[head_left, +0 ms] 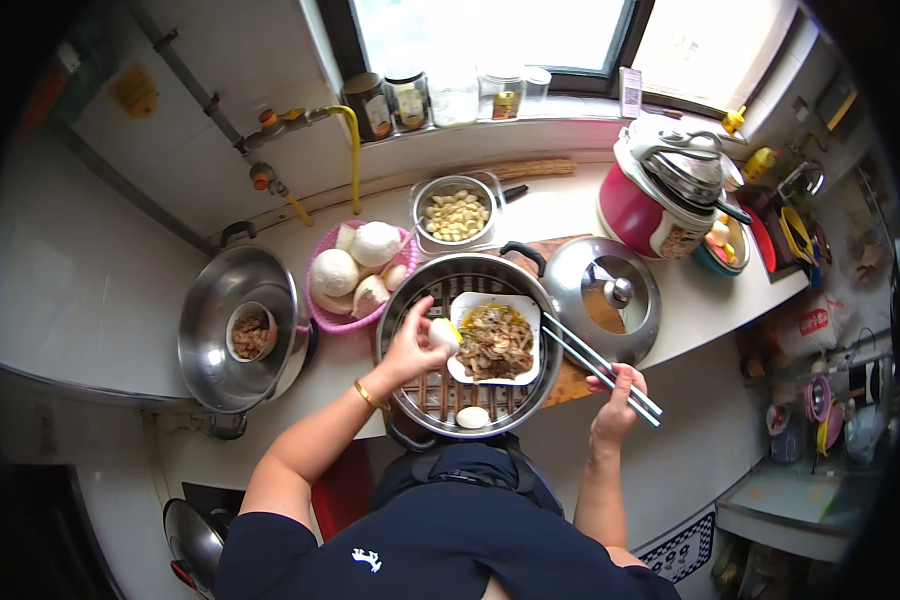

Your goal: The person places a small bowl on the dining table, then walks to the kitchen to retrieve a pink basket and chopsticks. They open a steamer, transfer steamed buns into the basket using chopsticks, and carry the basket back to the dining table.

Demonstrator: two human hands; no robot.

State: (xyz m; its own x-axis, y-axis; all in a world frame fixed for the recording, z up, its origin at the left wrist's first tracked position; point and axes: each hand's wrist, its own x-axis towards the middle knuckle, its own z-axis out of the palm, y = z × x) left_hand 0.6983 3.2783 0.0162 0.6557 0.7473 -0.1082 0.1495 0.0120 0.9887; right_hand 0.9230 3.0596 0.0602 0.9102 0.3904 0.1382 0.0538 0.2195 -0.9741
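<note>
My left hand (412, 346) pinches a white egg (442, 334) with a bright yellow patch at its edge, held over the left side of a square white dish (525, 304). That dish holds cooked food in small brown pieces (499, 345) with yellowish liquid. It sits on the slatted rack (424, 394) inside a round steel steamer pot (390, 390). Another white egg (472, 417) lies on the rack at the near side. A pair of pale blue chopsticks (585, 358) is gripped in my right hand (619, 401), their tips reaching the dish's right edge.
A steel lid with a glass window (570, 289) rests right of the pot. Left stand a pink basket of white steamed buns (337, 271) and a steel wok (202, 360) with a bowl of minced meat (251, 334). Behind are a bowl of peeled garlic (457, 214) and a pressure cooker (630, 199).
</note>
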